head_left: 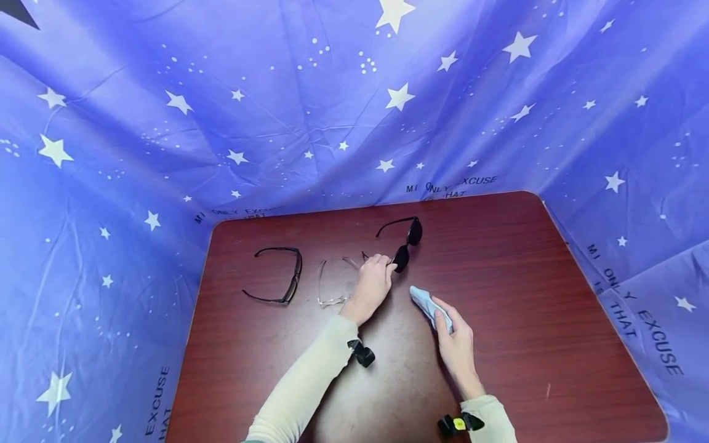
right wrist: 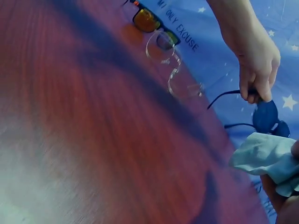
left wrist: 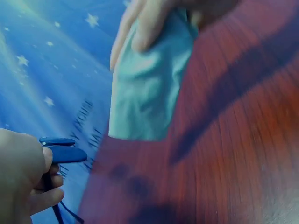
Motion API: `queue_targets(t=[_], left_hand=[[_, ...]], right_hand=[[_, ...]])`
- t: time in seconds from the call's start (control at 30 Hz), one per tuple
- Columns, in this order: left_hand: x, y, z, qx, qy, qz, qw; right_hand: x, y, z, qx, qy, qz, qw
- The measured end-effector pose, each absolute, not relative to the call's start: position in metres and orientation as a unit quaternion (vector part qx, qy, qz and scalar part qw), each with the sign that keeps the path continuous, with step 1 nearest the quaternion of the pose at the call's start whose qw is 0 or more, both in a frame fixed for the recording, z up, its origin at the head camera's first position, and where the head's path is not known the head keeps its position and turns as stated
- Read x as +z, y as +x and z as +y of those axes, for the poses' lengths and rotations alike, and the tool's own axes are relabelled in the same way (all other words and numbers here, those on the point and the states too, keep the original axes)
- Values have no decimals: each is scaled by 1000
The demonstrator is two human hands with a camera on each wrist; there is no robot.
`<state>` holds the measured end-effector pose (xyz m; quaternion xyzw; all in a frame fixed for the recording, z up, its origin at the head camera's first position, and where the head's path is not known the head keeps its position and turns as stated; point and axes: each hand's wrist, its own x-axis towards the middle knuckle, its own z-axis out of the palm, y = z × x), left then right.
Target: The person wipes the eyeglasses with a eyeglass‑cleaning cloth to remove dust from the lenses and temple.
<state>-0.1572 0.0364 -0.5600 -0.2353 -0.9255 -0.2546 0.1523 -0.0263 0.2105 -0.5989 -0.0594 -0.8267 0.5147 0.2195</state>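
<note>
My left hand [head_left: 372, 284] pinches a pair of dark sunglasses [head_left: 414, 232] by the corner where lens and temple arm meet. Both temple arms are unfolded and point left in the head view. A light blue cloth [head_left: 429, 304], folded over, is held between the thumb and fingers of my right hand [head_left: 457, 344]. In the right wrist view the cloth [right wrist: 268, 156] overlaps the lower edge of the sunglasses [right wrist: 265, 116]. The head view shows the two hands apart, the cloth to the right of and nearer than the lenses.
Clear-framed glasses [head_left: 333, 301] lie on the table just left of my left hand, partly hidden by it. Farther left lie black-framed glasses [head_left: 293, 283] with tinted lenses, arms unfolded. A blue star-printed curtain [head_left: 310, 111] surrounds the reddish-brown wooden table [head_left: 509, 271].
</note>
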Motion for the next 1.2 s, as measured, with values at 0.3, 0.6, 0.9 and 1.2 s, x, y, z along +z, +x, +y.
queue_targets(t=[0.3,0.6,0.9,1.2], left_hand=[[-542,-122,11,-354,-232,-893,153],[-527,-88,-11,-443,-233,-854,138],[-519,-72,-28,-532,-188,-815,134],[-514,-65,-37,-533,-200,-805,169]], right_hand=[[-525,-43,179,558,-20,-776,293],[-526,-71,161,551,82,-745,367],[-535,-77,154,486,251,-784,293],[-522,-81,144,499,233,-765,333]])
